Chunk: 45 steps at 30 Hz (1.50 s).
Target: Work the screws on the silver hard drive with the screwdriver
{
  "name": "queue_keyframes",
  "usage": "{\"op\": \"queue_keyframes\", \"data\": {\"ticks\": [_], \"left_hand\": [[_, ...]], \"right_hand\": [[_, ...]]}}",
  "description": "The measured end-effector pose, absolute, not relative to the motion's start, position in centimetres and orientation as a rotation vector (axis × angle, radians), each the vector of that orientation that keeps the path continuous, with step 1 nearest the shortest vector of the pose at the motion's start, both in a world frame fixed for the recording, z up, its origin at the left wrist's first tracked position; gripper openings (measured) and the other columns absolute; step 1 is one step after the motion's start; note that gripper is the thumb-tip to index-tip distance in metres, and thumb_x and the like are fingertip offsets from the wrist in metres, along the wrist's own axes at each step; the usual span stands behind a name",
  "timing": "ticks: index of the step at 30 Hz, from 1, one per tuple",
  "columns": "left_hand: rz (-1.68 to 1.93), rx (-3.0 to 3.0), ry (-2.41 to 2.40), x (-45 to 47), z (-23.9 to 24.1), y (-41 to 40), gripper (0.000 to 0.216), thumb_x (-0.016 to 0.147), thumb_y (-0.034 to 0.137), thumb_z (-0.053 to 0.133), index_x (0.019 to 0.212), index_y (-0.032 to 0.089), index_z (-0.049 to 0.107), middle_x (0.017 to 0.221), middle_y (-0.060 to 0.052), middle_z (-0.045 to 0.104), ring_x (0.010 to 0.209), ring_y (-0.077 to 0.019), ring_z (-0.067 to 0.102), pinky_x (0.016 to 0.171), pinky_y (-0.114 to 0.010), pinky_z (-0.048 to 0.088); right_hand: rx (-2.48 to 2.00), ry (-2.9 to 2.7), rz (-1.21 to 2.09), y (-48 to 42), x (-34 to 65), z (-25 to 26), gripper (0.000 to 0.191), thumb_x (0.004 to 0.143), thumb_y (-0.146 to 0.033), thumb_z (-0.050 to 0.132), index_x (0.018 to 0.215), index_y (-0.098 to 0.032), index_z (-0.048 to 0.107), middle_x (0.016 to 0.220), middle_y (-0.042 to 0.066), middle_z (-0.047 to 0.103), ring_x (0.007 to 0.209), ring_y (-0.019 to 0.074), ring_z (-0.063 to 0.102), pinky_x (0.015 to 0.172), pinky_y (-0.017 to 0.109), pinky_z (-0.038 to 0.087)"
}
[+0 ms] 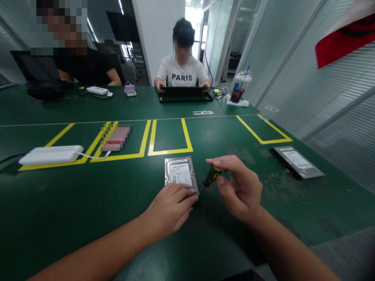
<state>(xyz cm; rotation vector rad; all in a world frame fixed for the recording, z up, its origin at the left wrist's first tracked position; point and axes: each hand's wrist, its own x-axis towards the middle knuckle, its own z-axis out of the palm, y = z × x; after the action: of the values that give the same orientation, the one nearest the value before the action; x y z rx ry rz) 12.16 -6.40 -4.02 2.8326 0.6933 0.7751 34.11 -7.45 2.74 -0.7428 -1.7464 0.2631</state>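
A silver hard drive (178, 169) lies flat on the green table in front of me, label side up. My left hand (174, 205) holds it down, with the fingers laid over its near edge and corner, hiding that part. In my right hand (241, 185) is a short dark green and yellow screwdriver (212, 175), gripped by its handle between thumb and fingers. Its tilted shaft points down and left to the drive's near right corner, beside my left fingertips. Whether the tip sits in a screw is too small to tell.
A second hard drive (299, 160) lies to the right. Yellow tape outlines (171, 151) mark the table. On the left are a white power strip (52, 155) and a cabled phone (117, 139). Across sit two people, one holding a dark flat panel (186, 93); a drink cup (238, 88) stands nearby.
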Motion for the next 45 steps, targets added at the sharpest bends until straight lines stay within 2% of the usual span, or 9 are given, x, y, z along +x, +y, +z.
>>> {"op": "queue_keyframes", "data": {"ticks": [5, 11, 16, 22, 27, 32, 38, 42, 45], "left_hand": [[0.761, 2.830, 0.697, 12.18, -3.91, -6.44, 0.031, 0.091, 0.016, 0.057, 0.122, 0.017, 0.062, 0.117, -0.009, 0.068, 0.114, -0.0297, 0.060, 0.095, -0.051, 0.051], [0.775, 2.830, 0.695, 12.22, -3.90, -6.48, 0.031, 0.091, 0.016, 0.058, 0.121, 0.017, 0.063, 0.117, -0.009, 0.068, 0.113, -0.0299, 0.060, 0.094, -0.051, 0.052], [0.769, 2.829, 0.698, 12.25, -3.93, -6.44, 0.032, 0.091, 0.016, 0.058, 0.122, 0.017, 0.062, 0.118, -0.010, 0.068, 0.114, -0.0297, 0.059, 0.095, -0.051, 0.051], [0.778, 2.823, 0.695, 12.19, -4.00, -6.47, 0.032, 0.091, 0.016, 0.058, 0.122, 0.017, 0.062, 0.118, -0.010, 0.068, 0.114, -0.0297, 0.059, 0.094, -0.051, 0.051], [0.758, 2.826, 0.697, 12.17, -4.07, -6.41, 0.033, 0.091, 0.015, 0.057, 0.124, 0.017, 0.062, 0.119, -0.010, 0.067, 0.115, -0.0293, 0.059, 0.096, -0.050, 0.051], [0.765, 2.826, 0.702, 12.17, -4.03, -6.46, 0.032, 0.090, 0.016, 0.059, 0.122, 0.017, 0.062, 0.118, -0.009, 0.068, 0.114, -0.0300, 0.060, 0.095, -0.051, 0.051], [0.765, 2.829, 0.693, 12.17, -3.94, -6.50, 0.032, 0.090, 0.016, 0.058, 0.122, 0.017, 0.063, 0.118, -0.010, 0.068, 0.114, -0.0300, 0.060, 0.095, -0.050, 0.052], [0.785, 2.825, 0.703, 12.20, -3.98, -6.45, 0.031, 0.091, 0.017, 0.058, 0.121, 0.017, 0.063, 0.117, -0.010, 0.068, 0.114, -0.0299, 0.060, 0.094, -0.051, 0.052], [0.780, 2.828, 0.697, 12.20, -3.91, -6.46, 0.032, 0.091, 0.016, 0.057, 0.122, 0.017, 0.062, 0.118, -0.010, 0.068, 0.114, -0.0300, 0.060, 0.094, -0.051, 0.052]], "right_hand": [[-0.791, -1.745, 0.115, -7.27, 34.03, 2.94, 0.041, 0.072, -0.007, 0.072, 0.110, -0.021, 0.066, 0.098, 0.006, 0.061, 0.090, 0.0196, 0.060, 0.073, 0.036, 0.052], [-0.705, -1.767, 0.236, -7.30, 33.99, 2.87, 0.044, 0.079, -0.005, 0.058, 0.120, -0.020, 0.062, 0.111, 0.011, 0.067, 0.102, 0.0247, 0.062, 0.085, 0.046, 0.052], [-0.760, -1.726, 0.143, -7.29, 34.00, 2.76, 0.039, 0.073, -0.008, 0.071, 0.108, -0.022, 0.064, 0.097, 0.006, 0.062, 0.089, 0.0202, 0.061, 0.071, 0.036, 0.054], [-0.715, -1.763, 0.265, -7.38, 34.15, 3.01, 0.042, 0.080, -0.007, 0.058, 0.120, -0.021, 0.061, 0.113, 0.011, 0.067, 0.104, 0.0250, 0.063, 0.085, 0.046, 0.055], [-0.771, -1.753, 0.132, -7.30, 33.95, 2.87, 0.041, 0.073, -0.010, 0.072, 0.111, -0.023, 0.065, 0.095, 0.005, 0.059, 0.086, 0.0187, 0.059, 0.068, 0.034, 0.054], [-0.719, -1.770, 0.204, -7.38, 33.92, 2.95, 0.042, 0.079, -0.006, 0.059, 0.118, -0.022, 0.063, 0.105, 0.008, 0.068, 0.097, 0.0229, 0.063, 0.080, 0.043, 0.055], [-0.774, -1.747, 0.121, -7.37, 33.91, 3.05, 0.039, 0.074, -0.008, 0.071, 0.110, -0.023, 0.066, 0.097, 0.006, 0.062, 0.088, 0.0190, 0.061, 0.070, 0.035, 0.054], [-0.731, -1.760, 0.176, -7.35, 33.90, 3.17, 0.040, 0.080, -0.007, 0.059, 0.117, -0.023, 0.063, 0.104, 0.008, 0.069, 0.096, 0.0227, 0.064, 0.080, 0.043, 0.055], [-0.742, -1.770, 0.158, -7.34, 33.91, 3.13, 0.040, 0.079, -0.011, 0.063, 0.117, -0.022, 0.063, 0.109, 0.009, 0.067, 0.098, 0.0238, 0.063, 0.081, 0.043, 0.054]]}}
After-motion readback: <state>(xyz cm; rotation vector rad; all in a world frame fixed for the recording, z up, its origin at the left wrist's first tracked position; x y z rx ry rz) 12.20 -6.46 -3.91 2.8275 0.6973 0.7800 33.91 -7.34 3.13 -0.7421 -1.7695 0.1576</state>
